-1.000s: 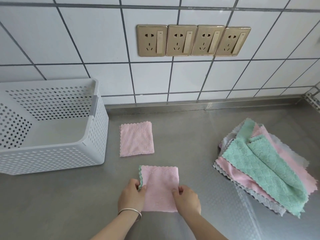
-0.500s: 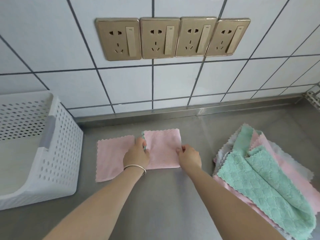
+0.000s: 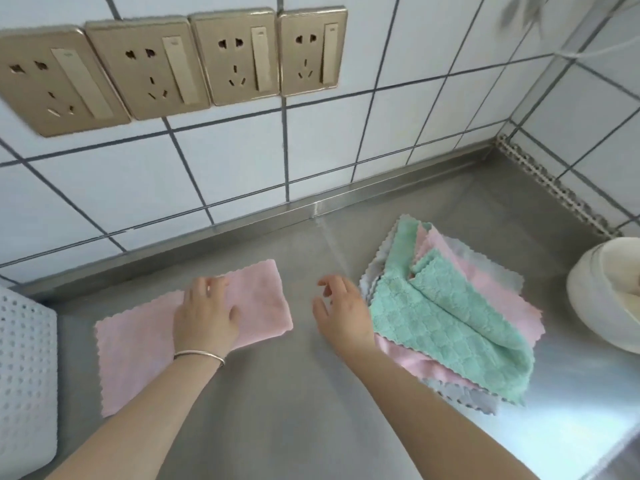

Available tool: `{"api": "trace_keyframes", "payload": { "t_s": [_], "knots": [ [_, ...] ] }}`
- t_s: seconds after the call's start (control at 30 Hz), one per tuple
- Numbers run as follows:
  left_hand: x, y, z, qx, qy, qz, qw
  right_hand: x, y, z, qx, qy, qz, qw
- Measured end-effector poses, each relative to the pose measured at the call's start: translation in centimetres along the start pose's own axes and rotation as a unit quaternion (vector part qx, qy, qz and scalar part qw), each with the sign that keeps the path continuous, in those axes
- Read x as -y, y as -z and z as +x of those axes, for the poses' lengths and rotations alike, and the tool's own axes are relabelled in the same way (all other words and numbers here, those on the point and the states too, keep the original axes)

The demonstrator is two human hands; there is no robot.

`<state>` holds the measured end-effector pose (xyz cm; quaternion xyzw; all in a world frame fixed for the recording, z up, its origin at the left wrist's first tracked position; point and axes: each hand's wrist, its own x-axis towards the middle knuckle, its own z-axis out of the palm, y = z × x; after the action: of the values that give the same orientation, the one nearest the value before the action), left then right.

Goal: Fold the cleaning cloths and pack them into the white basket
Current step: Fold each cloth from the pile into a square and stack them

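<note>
- The brushed stainless-steel desk (image 3: 277, 410) ends at a raised steel lip along the white tiled wall (image 3: 311, 143) at the back; a second tiled wall closes the right side, forming a corner at upper right.
- Open desk surface lies between the two forearms and in front of the hands, towards the camera.
- The left hand (image 3: 204, 313) rests palm-down, fingers straight and flat, on the folded pink cleaning cloth (image 3: 256, 303), pressing it onto the second folded pink cleaning cloth (image 3: 131, 355), which it overlaps at the right end. A thin silver bracelet (image 3: 199, 355) sits on the left wrist.
- The right hand (image 3: 341, 313) hovers just beside the pile, fingers loosely curled and released, grasping nothing.
- The pile of unfolded mint-green, pink and grey scalloped-edge cleaning cloths (image 3: 450, 323) lies on the desk to the right, well apart from the folded pair.
- The white perforated plastic basket (image 3: 24, 368) stands at the left edge, near the lower pink cloth; only one wall shows, the interior is cut off.
- A white round bowl-like vessel (image 3: 602, 299) is cut off at the right edge; contents cannot be determined.
- Four gold-coloured wall sockets with switches (image 3: 173, 67) sit in a row above the desk.
- A blurred grey object at the top right corner cannot be identified.
</note>
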<state>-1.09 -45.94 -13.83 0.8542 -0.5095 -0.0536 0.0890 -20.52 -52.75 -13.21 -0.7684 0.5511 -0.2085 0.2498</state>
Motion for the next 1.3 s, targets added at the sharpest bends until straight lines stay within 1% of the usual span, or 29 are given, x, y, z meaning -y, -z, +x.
{"api": "trace_keyframes", "payload": {
  "t_s": [0.07, 0.1, 0.2, 0.27, 0.33, 0.4, 0.53, 0.6, 0.67, 0.77, 0.87, 0.93, 1.0, 1.07, 1.13, 1.17, 1.23, 1.3],
  "knots": [
    [-2.2, 0.4, -0.2, 0.007, -0.043, -0.009, 0.999, -3.1, 2.7, -1.1, -0.069, 0.014, -0.024, 0.997],
    [-3.8, 0.5, -0.4, 0.016, -0.062, -0.022, 0.998, -5.0, 4.2, -1.4, -0.086, -0.006, -0.039, 0.996],
    [-8.8, 0.1, -1.5, 0.061, -0.095, -0.074, 0.991, -10.4, 8.4, -1.6, -0.094, -0.101, -0.07, 0.988],
    [-11.6, -0.6, -2.1, 0.083, -0.126, -0.094, 0.984, -12.8, 10.3, -1.1, -0.104, -0.136, -0.089, 0.981],
    [-14.9, -1.4, -2.4, 0.106, -0.15, -0.094, 0.978, -14.7, 12.0, -0.3, -0.089, -0.162, -0.095, 0.978],
    [-17.7, -1.9, -2.3, 0.133, -0.172, -0.08, 0.973, -16.2, 12.8, 0.7, -0.053, -0.174, -0.107, 0.977],
    [-22.6, -3.3, -1.2, 0.138, -0.204, -0.099, 0.964, -18.6, 13.5, 2.8, -0.01, -0.201, -0.141, 0.969],
    [-24.3, -4.0, -0.6, 0.144, -0.209, -0.114, 0.961, -19.0, 13.3, 3.2, -0.003, -0.199, -0.151, 0.968],
    [-25.8, -4.7, 0.0, 0.159, -0.218, -0.112, 0.956, -19.3, 13.0, 3.1, -0.012, -0.179, -0.172, 0.969],
    [-27.5, -5.5, 0.7, 0.168, -0.232, -0.104, 0.953, -19.6, 12.8, 2.7, -0.063, -0.134, -0.176, 0.973],
    [-28.4, -6.2, 1.1, 0.142, -0.217, -0.115, 0.959, -20.3, 12.6, 2.2, -0.1, -0.08, -0.178, 0.976],
    [-28.8, -6.4, 1.4, 0.13, -0.196, -0.113, 0.965, -20.4, 12.8, 2.0, -0.107, -0.083, -0.145, 0.98],
    [-29.1, -6.5, 1.4, 0.144, -0.196, -0.087, 0.966, -20.5, 13.4, 2.1, -0.091, -0.132, -0.087, 0.983],
    [-29.3, -6.7, 1.2, 0.142, -0.225, -0.074, 0.961, -20.9, 14.2, 2.3, -0.079, -0.205, 0.024, 0.975],
    [-29.3, -6.4, 0.8, 0.106, -0.263, -0.079, 0.956, -21.3, 15.5, 2.7, -0.087, -0.284, 0.136, 0.945],
    [-29.3, -6.1, 0.6, 0.085, -0.283, -0.087, 0.952, -21.8, 16.3, 2.9, -0.096, -0.316, 0.162, 0.93],
    [-29.3, -5.6, 0.4, 0.049, -0.315, -0.093, 0.943, -23.1, 17.7, 3.1, -0.115, -0.387, 0.15, 0.903],
    [-29.3, -4.5, 0.1, 0.017, -0.347, -0.107, 0.932, -24.4, 18.6, 2.9, -0.143, -0.43, 0.107, 0.885]
  ]
}}
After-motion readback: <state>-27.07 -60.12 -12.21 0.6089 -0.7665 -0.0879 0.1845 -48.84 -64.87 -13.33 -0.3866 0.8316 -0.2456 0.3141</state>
